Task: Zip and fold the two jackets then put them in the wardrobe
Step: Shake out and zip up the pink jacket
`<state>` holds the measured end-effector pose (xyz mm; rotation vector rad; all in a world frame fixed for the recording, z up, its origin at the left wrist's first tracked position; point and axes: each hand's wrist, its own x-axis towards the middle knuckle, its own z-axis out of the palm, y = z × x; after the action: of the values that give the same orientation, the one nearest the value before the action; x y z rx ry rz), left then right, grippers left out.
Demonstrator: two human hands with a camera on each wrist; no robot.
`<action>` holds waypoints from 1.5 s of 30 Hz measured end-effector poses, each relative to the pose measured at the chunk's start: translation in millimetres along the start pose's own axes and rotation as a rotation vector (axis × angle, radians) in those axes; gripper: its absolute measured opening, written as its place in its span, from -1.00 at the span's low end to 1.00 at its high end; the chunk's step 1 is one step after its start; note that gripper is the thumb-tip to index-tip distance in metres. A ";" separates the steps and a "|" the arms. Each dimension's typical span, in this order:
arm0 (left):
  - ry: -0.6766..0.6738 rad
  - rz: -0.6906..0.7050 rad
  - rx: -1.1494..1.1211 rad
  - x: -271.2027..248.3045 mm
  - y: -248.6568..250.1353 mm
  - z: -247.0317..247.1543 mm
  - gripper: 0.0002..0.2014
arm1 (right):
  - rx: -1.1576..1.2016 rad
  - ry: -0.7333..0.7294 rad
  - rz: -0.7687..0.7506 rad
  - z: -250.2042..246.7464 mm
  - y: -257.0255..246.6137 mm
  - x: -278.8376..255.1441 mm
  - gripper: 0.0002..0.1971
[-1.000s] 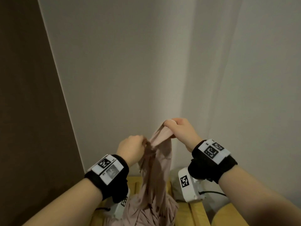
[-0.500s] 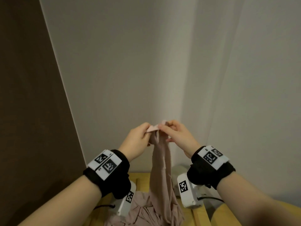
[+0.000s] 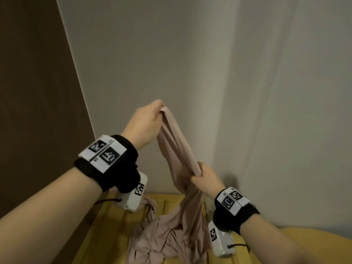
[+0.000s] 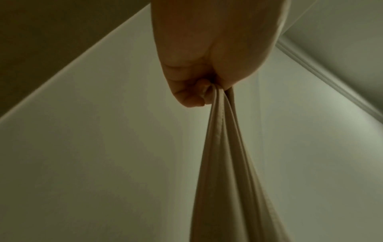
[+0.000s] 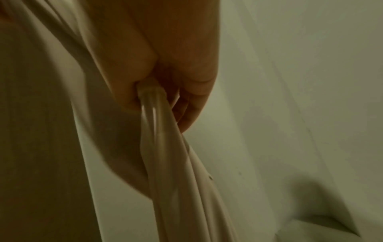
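Pale walls meet in a corner behind a yellow slatted counter. A pink jacket rises off the counter as a long bunched band, its long axis slanting from lower right up to upper left, the rest heaped on the slats. The left hand grips its top end in curled fingers; the right hand clenches it lower down.

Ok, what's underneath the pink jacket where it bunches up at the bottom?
The pink jacket, held up by the left hand and right hand, piles onto a yellow slatted wooden surface. Slats show on both sides; anything beneath the heap is covered.
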<state>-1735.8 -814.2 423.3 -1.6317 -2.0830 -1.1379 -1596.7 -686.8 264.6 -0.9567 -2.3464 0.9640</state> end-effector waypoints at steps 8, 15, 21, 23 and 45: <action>0.121 -0.206 0.147 4.4 -51.4 -48.9 -0.82 | -0.150 0.046 0.212 -15.9 72.8 -15.0 -0.63; 0.047 -0.283 0.201 -11.5 -79.1 -43.4 -0.81 | 0.038 0.068 0.275 -22.2 74.1 -8.1 -0.72; -0.041 -0.425 0.035 -25.1 -89.1 -25.2 -0.84 | 0.370 0.067 0.188 -27.9 35.5 -13.2 -0.75; -0.085 -0.434 -0.044 -31.9 -81.9 -14.8 -0.78 | 0.377 -0.003 0.122 -28.9 13.2 -14.7 -0.85; -0.095 -0.046 -0.042 -29.8 -32.5 40.5 -0.79 | 0.110 -0.030 -0.364 -40.4 -46.6 5.9 -0.58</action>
<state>-1745.0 -808.5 364.5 -1.6966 -2.1792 -1.1470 -1596.6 -689.0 326.6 -0.4531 -2.3518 0.9497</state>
